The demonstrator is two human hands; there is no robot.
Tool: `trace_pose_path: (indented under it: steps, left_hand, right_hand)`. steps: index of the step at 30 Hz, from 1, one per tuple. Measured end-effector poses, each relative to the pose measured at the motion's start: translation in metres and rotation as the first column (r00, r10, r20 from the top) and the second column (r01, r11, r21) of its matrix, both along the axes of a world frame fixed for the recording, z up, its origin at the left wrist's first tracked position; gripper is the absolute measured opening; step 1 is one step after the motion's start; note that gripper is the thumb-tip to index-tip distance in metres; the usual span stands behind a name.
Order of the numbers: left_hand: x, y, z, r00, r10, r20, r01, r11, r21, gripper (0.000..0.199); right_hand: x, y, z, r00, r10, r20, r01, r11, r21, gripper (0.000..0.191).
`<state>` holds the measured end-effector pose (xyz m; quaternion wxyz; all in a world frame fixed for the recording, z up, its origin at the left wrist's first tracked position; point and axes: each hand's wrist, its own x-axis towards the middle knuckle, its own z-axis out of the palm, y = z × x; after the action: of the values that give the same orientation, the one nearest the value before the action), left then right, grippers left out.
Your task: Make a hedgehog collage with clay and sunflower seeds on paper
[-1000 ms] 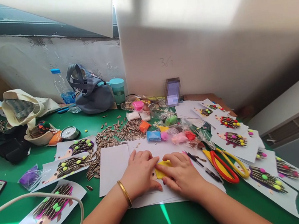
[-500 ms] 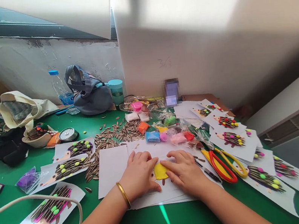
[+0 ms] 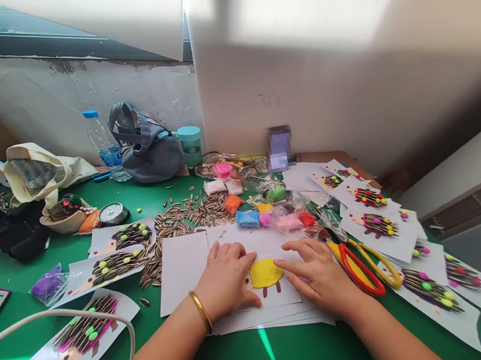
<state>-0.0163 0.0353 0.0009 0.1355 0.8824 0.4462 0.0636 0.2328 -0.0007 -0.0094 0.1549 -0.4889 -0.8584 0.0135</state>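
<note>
A flat yellow clay patch [image 3: 266,273] covers the body of a small hedgehog picture on a white paper sheet [image 3: 283,297], with brown legs showing below it. My left hand [image 3: 225,278] rests on the paper at the patch's left side, thumb and fingers apart, covering part of the hedgehog's head. At the right edge of the clay is my right hand [image 3: 318,274], fingers spread, its index fingertip at the rim. Beneath lie more white sheets [image 3: 182,269]. Neither hand grasps anything.
Sunflower seeds [image 3: 178,221] lie heaped behind the sheets. Blue clay [image 3: 248,219] and other coloured lumps sit beyond my hands. Red-and-yellow scissors [image 3: 362,270] lie at the right. Seed-covered hedgehog cards [image 3: 375,228] are spread on both sides. A white cable [image 3: 131,339] loops at left.
My right hand has shifted right, off the clay's middle to its right edge, so more of the yellow patch and both brown legs show. My left hand stays nearly in place.
</note>
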Motion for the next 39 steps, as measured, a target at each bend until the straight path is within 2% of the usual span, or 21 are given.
trace_pose_path:
  steps: [4, 9, 14, 24, 39]
  left_hand:
    - [0.0, 0.0, 0.002, 1.0, 0.004, -0.007, -0.004, 1.0, -0.012, 0.089]
    - [0.002, 0.0, 0.004, 1.0, 0.007, -0.018, -0.008, 1.0, -0.014, 0.091]
    - [0.001, 0.0, 0.004, 1.0, 0.006, -0.009, -0.007, 1.0, -0.019, 0.088]
    - [0.0, -0.001, 0.002, 1.0, 0.003, 0.001, -0.003, 1.0, -0.018, 0.09]
    - [0.0, 0.0, -0.001, 1.0, -0.002, -0.004, 0.002, 1.0, -0.006, 0.091]
  right_hand:
    - [0.001, -0.002, 0.0, 0.998, 0.051, 0.038, -0.049, 0.997, -0.052, 0.032]
    - [0.008, -0.001, 0.0, 0.998, 0.042, 0.042, -0.041, 0.999, -0.017, 0.032]
    - [0.018, 0.0, 0.001, 0.994, 0.052, 0.093, -0.049, 0.998, -0.037, 0.03]
    - [0.017, 0.0, 0.004, 0.993, 0.116, 0.036, -0.115, 0.993, -0.027, 0.029]
    - [0.009, 0.001, -0.002, 1.0, -0.002, 0.03, 0.002, 1.0, 0.004, 0.032]
